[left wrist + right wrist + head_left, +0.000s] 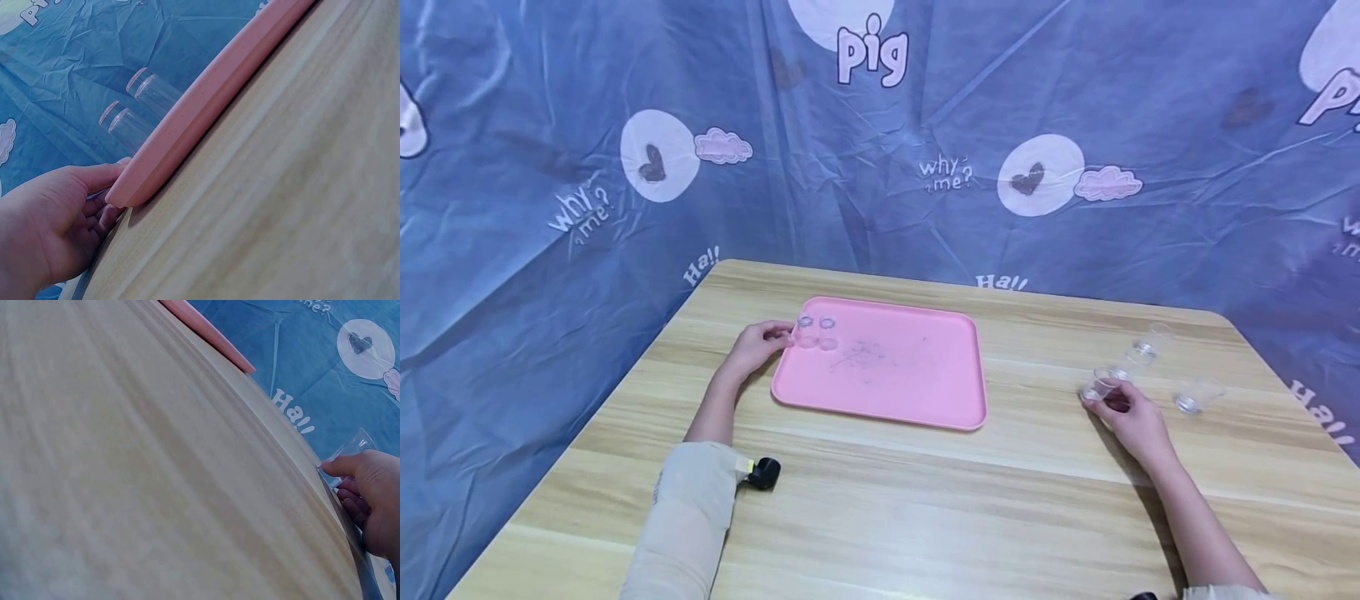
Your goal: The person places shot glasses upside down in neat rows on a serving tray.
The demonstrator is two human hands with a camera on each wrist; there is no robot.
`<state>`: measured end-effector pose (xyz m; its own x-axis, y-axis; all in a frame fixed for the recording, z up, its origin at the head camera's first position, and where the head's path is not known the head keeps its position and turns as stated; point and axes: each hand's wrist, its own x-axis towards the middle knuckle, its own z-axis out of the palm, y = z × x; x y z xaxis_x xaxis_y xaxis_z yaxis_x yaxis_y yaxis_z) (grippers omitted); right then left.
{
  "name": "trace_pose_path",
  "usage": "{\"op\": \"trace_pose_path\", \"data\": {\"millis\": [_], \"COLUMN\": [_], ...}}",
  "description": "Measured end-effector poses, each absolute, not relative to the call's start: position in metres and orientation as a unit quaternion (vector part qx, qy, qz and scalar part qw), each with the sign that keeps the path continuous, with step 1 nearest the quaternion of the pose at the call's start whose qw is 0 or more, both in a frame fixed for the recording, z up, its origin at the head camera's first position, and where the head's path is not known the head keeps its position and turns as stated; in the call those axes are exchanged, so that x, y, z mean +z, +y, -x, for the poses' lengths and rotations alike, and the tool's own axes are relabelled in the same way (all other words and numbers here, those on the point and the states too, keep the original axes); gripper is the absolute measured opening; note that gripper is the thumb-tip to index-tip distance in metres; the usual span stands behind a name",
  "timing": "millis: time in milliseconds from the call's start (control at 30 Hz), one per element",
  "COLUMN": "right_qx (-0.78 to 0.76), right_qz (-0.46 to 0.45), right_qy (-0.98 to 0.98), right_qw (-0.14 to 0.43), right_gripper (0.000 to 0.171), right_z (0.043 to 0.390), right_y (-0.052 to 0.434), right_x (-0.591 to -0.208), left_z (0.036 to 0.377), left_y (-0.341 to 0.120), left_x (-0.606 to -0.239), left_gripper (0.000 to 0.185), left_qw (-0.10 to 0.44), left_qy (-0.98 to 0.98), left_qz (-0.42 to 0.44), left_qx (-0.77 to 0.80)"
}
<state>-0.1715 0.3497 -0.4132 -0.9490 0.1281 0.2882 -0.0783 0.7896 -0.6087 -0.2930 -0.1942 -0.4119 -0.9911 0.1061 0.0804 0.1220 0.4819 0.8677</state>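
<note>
My left hand [762, 343] is at the left edge of a pink rectangular tray [910, 375]. In the left wrist view its thumb lies along the rim near the corner, with the other fingers curled against the outer side. Small clear cups [827, 322] stand in the tray's far left corner, close to that hand. My right hand [1131, 417] pinches another clear cup [1103, 382] between thumb and fingers, low over the right part of the table. The right wrist view shows the thumb against this cup [356, 445], and the hand hides part of it.
More clear cups [1141, 354] stand just beyond my right hand, and one more cup [1191, 402] is to its right. Everything is on a wood-grain table [880, 508]. A blue printed cloth [850, 192] hangs behind the table's far edge and at both sides.
</note>
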Motion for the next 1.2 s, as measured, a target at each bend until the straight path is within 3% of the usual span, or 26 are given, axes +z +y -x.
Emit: {"op": "trace_pose_path", "data": {"millis": [1200], "right_qx": [0.325], "right_qz": [0.029], "right_qy": [-0.931], "right_qw": [0.165], "right_gripper": [0.035], "right_z": [0.1696], "right_y": [0.3442], "right_x": [-0.4115], "left_z": [0.2924], "left_y": [-0.1969], "left_x": [-0.4124], "left_gripper": [0.035], "left_qw": [-0.007], "left_qy": [-0.857], "left_qz": [0.058], "left_qx": [-0.512]}}
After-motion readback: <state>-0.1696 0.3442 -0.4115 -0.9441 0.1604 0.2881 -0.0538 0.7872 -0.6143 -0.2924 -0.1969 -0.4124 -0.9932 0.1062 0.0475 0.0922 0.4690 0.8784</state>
